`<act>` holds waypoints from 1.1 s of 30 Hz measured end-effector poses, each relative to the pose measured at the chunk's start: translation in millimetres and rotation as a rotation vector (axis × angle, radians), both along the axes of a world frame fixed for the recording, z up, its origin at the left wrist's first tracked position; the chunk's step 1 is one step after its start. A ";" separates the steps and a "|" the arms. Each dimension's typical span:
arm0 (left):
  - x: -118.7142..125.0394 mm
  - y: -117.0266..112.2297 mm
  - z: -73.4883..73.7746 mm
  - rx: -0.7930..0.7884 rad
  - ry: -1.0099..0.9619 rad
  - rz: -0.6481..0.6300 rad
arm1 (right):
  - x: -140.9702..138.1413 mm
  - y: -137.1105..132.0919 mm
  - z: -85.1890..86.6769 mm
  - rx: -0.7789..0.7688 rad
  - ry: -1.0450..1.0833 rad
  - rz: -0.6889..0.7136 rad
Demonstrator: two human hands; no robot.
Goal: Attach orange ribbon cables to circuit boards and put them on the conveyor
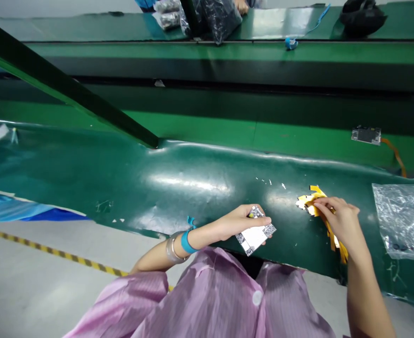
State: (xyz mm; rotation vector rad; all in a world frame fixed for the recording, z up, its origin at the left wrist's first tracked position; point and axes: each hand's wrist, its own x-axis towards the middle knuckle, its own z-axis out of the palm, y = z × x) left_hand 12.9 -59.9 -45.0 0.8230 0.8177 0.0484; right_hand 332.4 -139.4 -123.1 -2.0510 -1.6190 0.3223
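Note:
My left hand [249,220] grips a circuit board [258,237] near the table's front edge, thumb across its top. The board has a large white or silvery plate and small components at its ends. To the right, my right hand [340,218] pinches at a pile of orange-yellow flex cables [314,197] with white parts, lying on the green mat. Some orange strips hang down below the palm. Whether one cable alone is between the fingertips cannot be made out. A blue wrist strap [187,241] and a silver bangle circle my left wrist.
A clear plastic bag [404,220] lies at the right. Another board [366,134] with an orange cable rests on the lower green conveyor strip. A dark green post [69,89] slants in from the left. Across, plastic bags [221,19] and a person's hand [242,6] are visible.

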 end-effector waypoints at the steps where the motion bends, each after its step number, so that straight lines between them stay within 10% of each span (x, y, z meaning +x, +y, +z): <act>1: 0.6 -0.2 0.9 0.008 0.006 -0.014 | -1.0 -1.0 5.2 0.004 -0.006 0.001; 6: 4.0 -0.2 14.5 0.281 0.050 -0.097 | -32.5 -21.4 50.3 0.091 0.111 -0.156; 12: 0.5 -4.2 35.6 0.471 -0.013 -0.270 | -94.3 -44.8 94.3 -0.097 0.616 0.091; 33: -10.5 -12.0 45.5 0.547 0.012 -0.382 | -111.2 -51.2 102.1 -0.307 0.673 0.251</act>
